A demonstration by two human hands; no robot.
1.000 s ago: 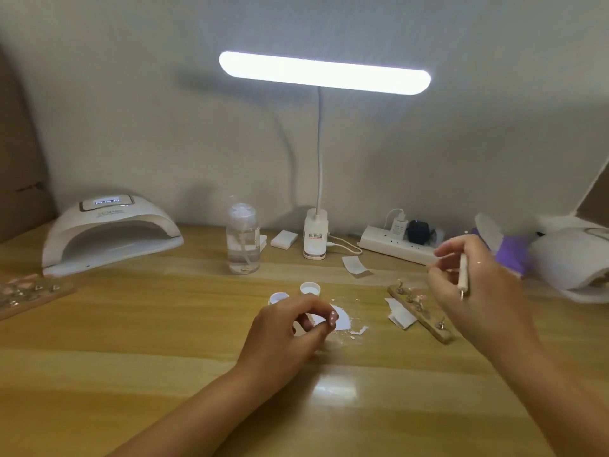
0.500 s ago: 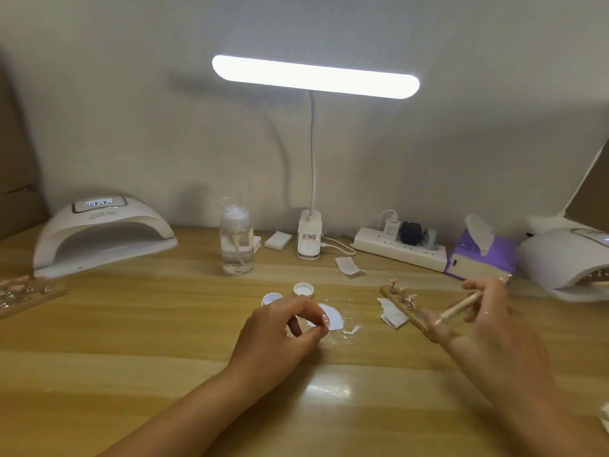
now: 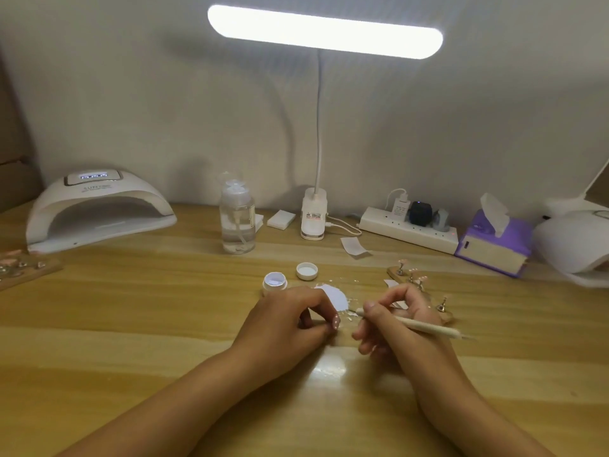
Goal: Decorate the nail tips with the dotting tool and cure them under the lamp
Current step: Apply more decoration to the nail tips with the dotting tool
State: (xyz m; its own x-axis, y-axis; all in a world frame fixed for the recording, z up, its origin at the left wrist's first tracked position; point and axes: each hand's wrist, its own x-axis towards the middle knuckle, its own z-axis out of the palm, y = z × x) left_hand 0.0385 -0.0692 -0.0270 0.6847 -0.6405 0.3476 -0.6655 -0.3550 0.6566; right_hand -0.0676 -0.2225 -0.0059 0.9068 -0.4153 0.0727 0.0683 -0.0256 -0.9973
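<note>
Decorating looks partway done: at the middle of the bench (image 3: 138, 331) the left hand (image 3: 290, 321) pinches a seemingly dotted nail tip (image 3: 335, 322), the right hand (image 3: 392, 328) grips the dotting tool (image 3: 425, 328) beside it, and curing under the lamp (image 3: 99, 209) at the back-left corner seems left.

Just beyond the left hand (image 3: 286, 321) stand a jar (image 3: 275, 282) and a lid (image 3: 306, 270), with a paper (image 3: 334, 296) beyond the narrow gap between the hands. A nail stand (image 3: 397, 272) lies close behind the right hand (image 3: 392, 324), and the tool (image 3: 418, 326) juts out to that hand's right. Bare table (image 3: 131, 324) offers passage left of the left hand as far as a second stand (image 3: 26, 270) and the curing lamp (image 3: 99, 209), and on the near side of both hands. Farther beyond, a bottle (image 3: 237, 219), lamp base (image 3: 313, 214), power strip (image 3: 408, 230) and tissue box (image 3: 491, 249) line the wall.
</note>
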